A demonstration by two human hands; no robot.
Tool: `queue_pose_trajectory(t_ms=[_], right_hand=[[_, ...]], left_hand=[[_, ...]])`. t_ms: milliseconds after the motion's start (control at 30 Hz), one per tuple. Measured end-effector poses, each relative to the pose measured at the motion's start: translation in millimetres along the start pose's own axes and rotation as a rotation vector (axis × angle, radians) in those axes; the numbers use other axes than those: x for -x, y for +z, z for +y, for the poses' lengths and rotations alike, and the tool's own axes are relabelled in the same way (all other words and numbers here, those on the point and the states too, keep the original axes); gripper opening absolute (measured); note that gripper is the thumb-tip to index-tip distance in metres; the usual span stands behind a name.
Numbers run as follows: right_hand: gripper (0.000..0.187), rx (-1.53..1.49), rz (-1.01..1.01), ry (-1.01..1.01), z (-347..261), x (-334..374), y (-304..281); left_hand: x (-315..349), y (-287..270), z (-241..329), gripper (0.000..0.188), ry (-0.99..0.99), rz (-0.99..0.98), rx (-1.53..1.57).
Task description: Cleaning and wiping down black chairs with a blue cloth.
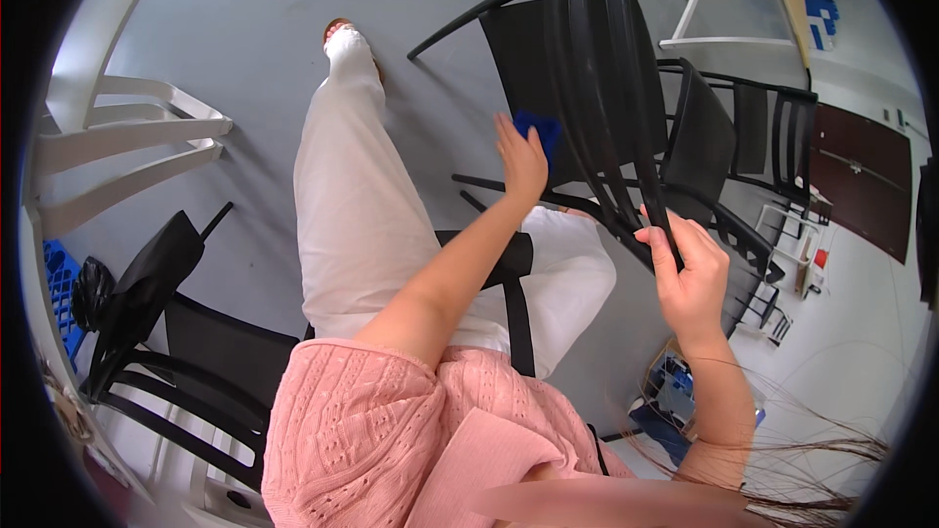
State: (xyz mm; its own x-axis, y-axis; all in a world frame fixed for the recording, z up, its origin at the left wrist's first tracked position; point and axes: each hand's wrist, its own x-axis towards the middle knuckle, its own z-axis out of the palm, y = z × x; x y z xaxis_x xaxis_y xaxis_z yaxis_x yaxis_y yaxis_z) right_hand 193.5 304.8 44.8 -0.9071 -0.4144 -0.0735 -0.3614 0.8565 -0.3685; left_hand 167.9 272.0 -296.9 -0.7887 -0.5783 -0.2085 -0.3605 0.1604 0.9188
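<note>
A black chair (599, 68) with a slatted back stands tilted in front of me. My right hand (693, 269) is wrapped round the outer bar of its backrest (626, 127), near the top rail. Stretched out toward the side of the seat, my left hand (523, 164) has a blue cloth (544, 133) against its palm, partly hidden by the fingers. The cloth lies at the edge of the dark seat; I cannot tell how firmly it presses there.
More black chairs (709, 127) stand behind it on the right. At left are a white frame (147, 142), another black chair (230, 347) and a blue crate (61, 284). A box (675, 381) with blue things sits on the floor beneath my right forearm.
</note>
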Motion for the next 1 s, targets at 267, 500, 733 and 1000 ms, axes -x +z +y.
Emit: queue_pose_trajectory(t_ms=[267,500,733,1000], right_hand=[[0.020,0.016,-0.033,-0.002,0.5,-1.3,-5.2],[0.018,-0.009,-0.041,0.018,-3.2,-21.1,-6.6],[0.017,-0.046,-0.007,0.109,-4.1,-19.7,-5.6],[0.019,-0.086,0.014,0.142,-2.9,-13.0,-0.5]], left_hand=[[-172.3,-5.5,41.3,0.062,-0.023,0.150,0.117],[-201.5,-16.0,38.2,0.062,-0.041,0.053,0.099],[-84.2,-11.7,3.3,0.062,0.110,-0.087,-0.046],[-16.4,-43.4,-10.6,0.059,-0.007,-0.502,-0.138]])
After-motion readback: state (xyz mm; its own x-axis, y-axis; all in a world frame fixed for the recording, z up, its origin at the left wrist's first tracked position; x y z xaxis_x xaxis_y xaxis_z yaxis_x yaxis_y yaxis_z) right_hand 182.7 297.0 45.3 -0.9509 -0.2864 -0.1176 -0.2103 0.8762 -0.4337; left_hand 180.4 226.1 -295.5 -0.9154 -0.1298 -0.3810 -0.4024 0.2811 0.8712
